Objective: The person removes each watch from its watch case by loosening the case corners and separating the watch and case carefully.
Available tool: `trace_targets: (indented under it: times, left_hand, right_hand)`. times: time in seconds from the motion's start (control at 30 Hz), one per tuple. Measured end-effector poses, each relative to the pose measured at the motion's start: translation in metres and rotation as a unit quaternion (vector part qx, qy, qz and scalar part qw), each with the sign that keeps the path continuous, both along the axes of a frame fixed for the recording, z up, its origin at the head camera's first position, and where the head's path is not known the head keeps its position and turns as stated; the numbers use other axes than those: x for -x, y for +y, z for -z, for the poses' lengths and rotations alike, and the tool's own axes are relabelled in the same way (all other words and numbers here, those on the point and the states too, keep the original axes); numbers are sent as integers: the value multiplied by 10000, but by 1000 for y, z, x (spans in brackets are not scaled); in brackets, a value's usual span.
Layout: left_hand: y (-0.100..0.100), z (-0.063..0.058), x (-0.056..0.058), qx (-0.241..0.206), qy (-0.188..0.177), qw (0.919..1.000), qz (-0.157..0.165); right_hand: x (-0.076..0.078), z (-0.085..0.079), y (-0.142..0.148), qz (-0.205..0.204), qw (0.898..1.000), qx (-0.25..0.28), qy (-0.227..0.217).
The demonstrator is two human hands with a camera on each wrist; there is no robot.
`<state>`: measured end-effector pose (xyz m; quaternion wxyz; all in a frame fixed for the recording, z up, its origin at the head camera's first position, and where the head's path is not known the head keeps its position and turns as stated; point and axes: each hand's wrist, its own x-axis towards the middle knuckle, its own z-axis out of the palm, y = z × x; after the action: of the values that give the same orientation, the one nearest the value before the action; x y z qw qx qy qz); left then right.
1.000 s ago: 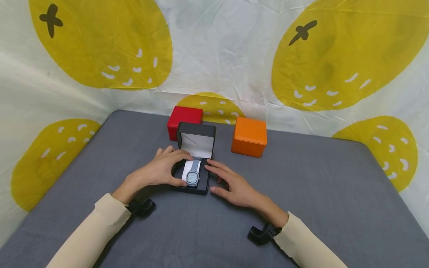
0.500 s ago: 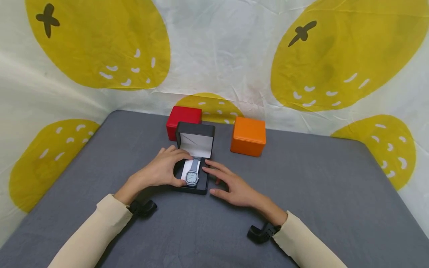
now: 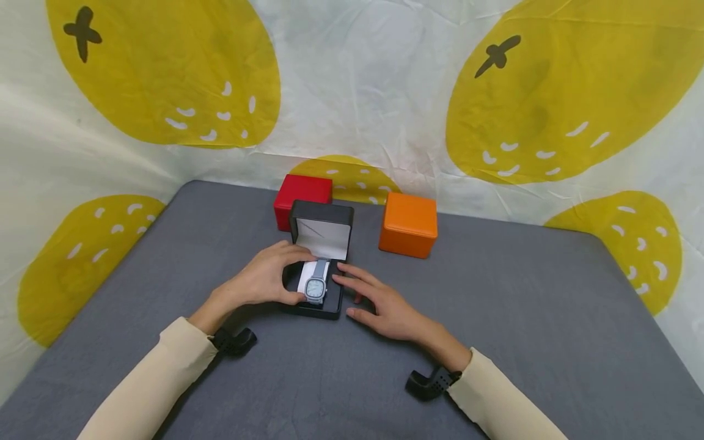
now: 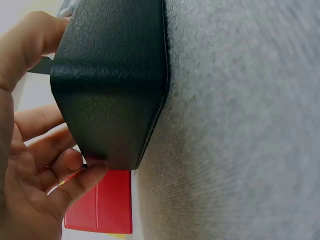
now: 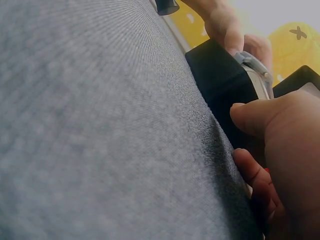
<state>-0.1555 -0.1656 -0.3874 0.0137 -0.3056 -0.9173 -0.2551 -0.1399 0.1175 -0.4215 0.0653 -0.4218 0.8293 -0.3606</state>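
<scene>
A black watch box [image 3: 322, 211] stands on the table with its lid raised, showing a white lid lining. In it lies a light blue-grey wristwatch [image 3: 316, 288] with a squarish face, beside a white pad. My left hand [image 3: 264, 278] spans the watch, index fingertip at the strap's upper end and thumb at its lower end. In the left wrist view, the little finger touches the side of the box [image 4: 110, 75]. My right hand [image 3: 387, 308] has relaxed fingers, two fingertips at the box's right edge. The right wrist view shows the right thumb [image 5: 247, 117] against the box's side.
A closed red box [image 3: 302, 198] stands behind the black box's lid, at left. To the right is a closed orange box [image 3: 408, 225]. A white curtain [image 3: 363, 79] with yellow fruit prints hangs behind the grey table [image 3: 522, 318].
Both hands stay almost in place. The right fingertips have come slightly further left over the box's edge; the watch and boxes stay put.
</scene>
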Motion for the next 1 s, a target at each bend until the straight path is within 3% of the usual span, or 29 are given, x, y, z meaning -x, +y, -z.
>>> trace_targets:
  times: [0.27,0.47,0.77,1.0]
  left_hand:
    - [-3,0,-1,-96,64,9999,22]
    - [-2,-5,-3,-209,-136,9997,-3]
    - [-2,-11,-5,-303,-255,9992,-71]
    - [-3,-13,-7,-322,-260,9990,-164]
  right_hand:
    - [0,2,1,-37,9999,38,100]
    - [-2,3,0,4,9999,52,147]
    - [-11,0,-13,802,9956,-84,474]
    - [-14,1,-16,904,9941,89,591]
